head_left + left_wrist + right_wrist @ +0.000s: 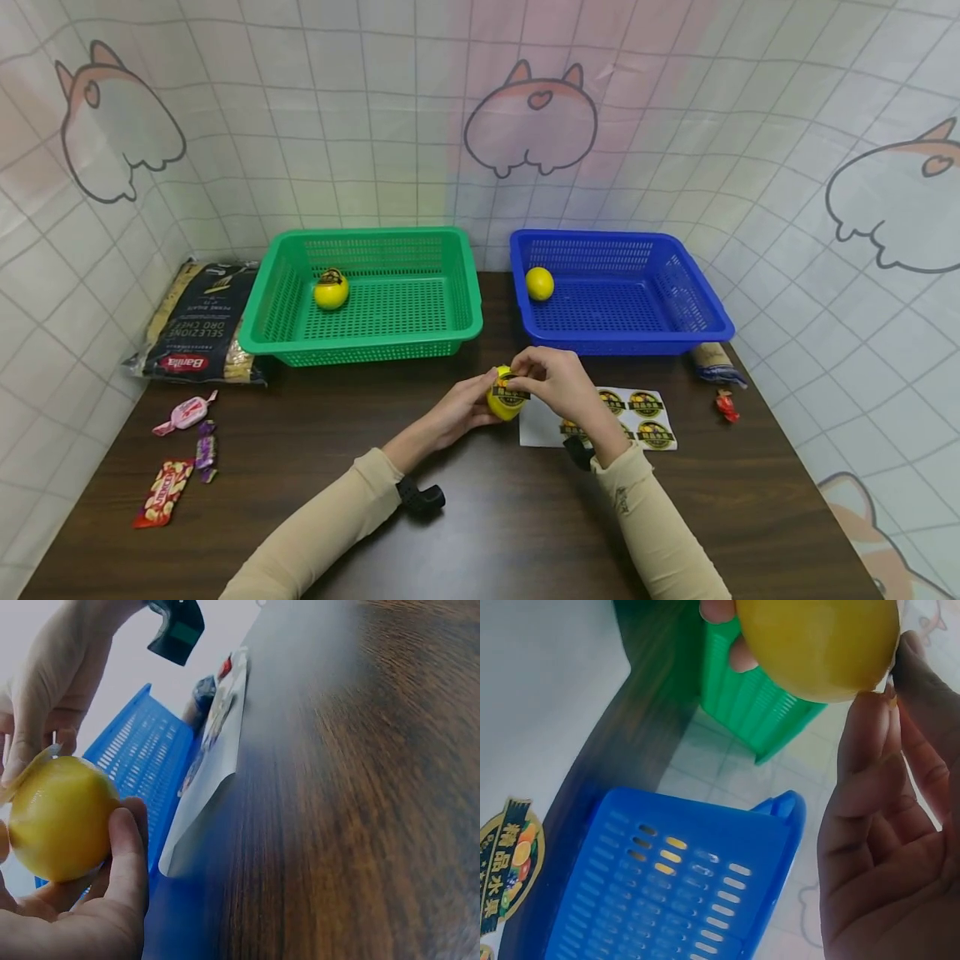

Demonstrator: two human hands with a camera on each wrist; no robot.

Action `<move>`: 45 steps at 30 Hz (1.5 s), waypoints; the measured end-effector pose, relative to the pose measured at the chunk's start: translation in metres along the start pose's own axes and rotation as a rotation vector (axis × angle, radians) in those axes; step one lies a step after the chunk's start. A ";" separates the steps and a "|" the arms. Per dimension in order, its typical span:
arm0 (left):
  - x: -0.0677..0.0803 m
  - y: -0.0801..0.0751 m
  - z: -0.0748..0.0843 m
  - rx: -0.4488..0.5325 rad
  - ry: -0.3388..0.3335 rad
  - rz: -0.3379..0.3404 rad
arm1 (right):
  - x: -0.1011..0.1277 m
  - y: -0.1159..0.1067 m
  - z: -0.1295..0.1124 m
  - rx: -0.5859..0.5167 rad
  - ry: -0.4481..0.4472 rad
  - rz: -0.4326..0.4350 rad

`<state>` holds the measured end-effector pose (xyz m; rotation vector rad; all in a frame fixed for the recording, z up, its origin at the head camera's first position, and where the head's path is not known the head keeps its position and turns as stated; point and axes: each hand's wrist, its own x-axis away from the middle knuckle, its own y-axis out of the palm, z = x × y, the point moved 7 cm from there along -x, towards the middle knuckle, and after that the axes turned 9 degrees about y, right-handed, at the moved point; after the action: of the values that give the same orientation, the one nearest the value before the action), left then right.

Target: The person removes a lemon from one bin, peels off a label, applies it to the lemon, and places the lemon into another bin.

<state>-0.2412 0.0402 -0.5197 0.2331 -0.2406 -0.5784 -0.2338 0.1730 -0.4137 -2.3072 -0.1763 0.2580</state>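
My left hand (459, 410) holds a yellow lemon (504, 405) over the middle of the table, fingers and thumb around its side. A round black-and-gold sticker (512, 390) lies against the lemon's upper face. My right hand (564, 382) pinches the sticker's edge between thumb and index finger, right at the fruit's surface. In the left wrist view the sticker edge (31, 771) stands slightly off the lemon (64, 817). Under the right forearm lies a white sheet of similar stickers (540, 425), partly hidden.
A green basket (360, 346) at the back left holds a lemon with a sticker (331, 292). The blue basket (630, 342) at the back right holds a plain lemon (539, 284). A pasta bag (202, 325) and several wrapped sweets (165, 493) lie left; a red sweet (726, 406) lies right.
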 end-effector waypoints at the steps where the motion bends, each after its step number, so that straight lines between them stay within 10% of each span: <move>1: 0.001 0.000 0.000 0.001 -0.005 -0.006 | 0.000 0.001 0.001 -0.001 -0.001 -0.005; 14: 0.007 0.004 0.001 -0.058 0.033 -0.191 | 0.005 0.009 0.016 -0.054 0.035 -0.061; 29: 0.008 0.008 0.005 -0.023 0.089 -0.201 | 0.015 0.026 0.025 -0.174 0.248 -0.183; 45: 0.018 0.019 0.011 -0.002 0.122 -0.255 | 0.023 0.021 0.024 -0.496 0.191 -0.329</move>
<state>-0.2203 0.0436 -0.5011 0.2988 -0.0923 -0.8142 -0.2166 0.1803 -0.4479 -2.7196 -0.5689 -0.1972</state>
